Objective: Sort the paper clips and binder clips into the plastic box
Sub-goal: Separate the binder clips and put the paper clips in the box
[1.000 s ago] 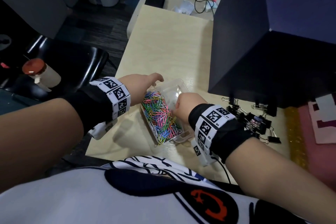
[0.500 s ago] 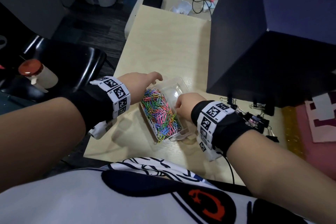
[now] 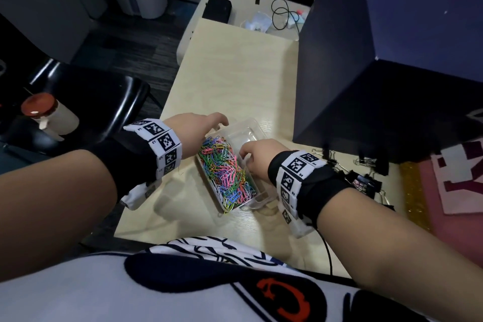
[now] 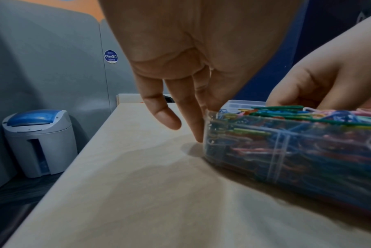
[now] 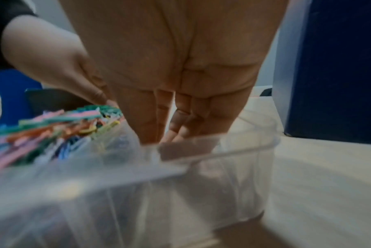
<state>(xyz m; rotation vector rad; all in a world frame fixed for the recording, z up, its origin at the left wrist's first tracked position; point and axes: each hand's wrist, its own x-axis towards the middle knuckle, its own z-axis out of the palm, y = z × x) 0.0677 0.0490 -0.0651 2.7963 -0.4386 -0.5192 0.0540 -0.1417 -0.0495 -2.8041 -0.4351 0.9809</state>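
Observation:
A clear plastic box (image 3: 251, 131) with two compartments lies on the pale table (image 3: 235, 73). Its left compartment is heaped with coloured paper clips (image 3: 224, 175), and the right one looks empty. My left hand (image 3: 222, 123) holds the box's far left corner, fingers (image 4: 193, 124) straight down the outside wall and thumb over the rim. My right hand (image 3: 245, 153) hangs over the empty compartment. Its fingers (image 5: 175, 127) point down into that compartment, and nothing shows between them. Black binder clips (image 3: 363, 180) lie loose on the table, right of my right wrist.
A tall dark blue box (image 3: 366, 60) stands close behind the binder clips. A gold strip (image 3: 413, 191) and pink sheet (image 3: 457, 191) lie at the right. The table's left edge drops to a black chair (image 3: 104, 112) holding a red-capped bottle (image 3: 47, 115). A grey bin (image 4: 40, 142) stands beyond.
My right hand has shifted slightly left over the box. The left hand and the box have stayed where they were.

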